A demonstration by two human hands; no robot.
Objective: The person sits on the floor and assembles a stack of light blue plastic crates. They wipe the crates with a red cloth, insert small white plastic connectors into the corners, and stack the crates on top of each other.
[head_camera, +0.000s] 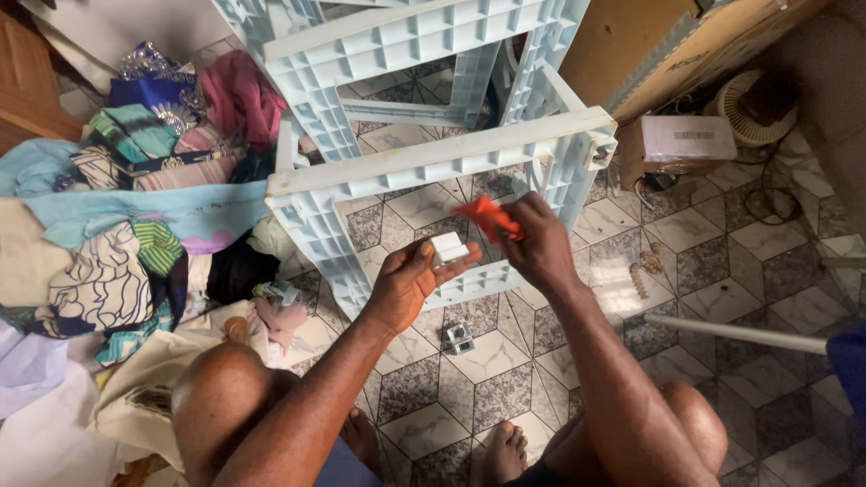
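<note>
Left hand (pixel 408 284): pinching small white plastic connector block (pixel 448 248). Right hand (pixel 538 242): gripping blurred orange-handled tool (pixel 488 219) against it. Pale blue ribbed plastic frame panels (pixel 433 167) lie far, unjoined; spare connector (pixel 460 337) on floor, near.

Small box: a brown cardboard package (pixel 677 149) on the tiled floor (pixel 722 271) at upper right, lying just right of the pale blue plastic frame (pixel 433 167).
Label on small box: a white rectangular sticker (pixel 690 137) covering most of the top face, with a dark barcode strip near its upper edge; the print is too small to make out.
Large carton: a big tan cardboard box (pixel 631 41) leaning at the top of the view, behind the small box, with a pale grey tape or edge strip (pixel 672 54) running diagonally across it.
Screens, signs: none visible.
</note>
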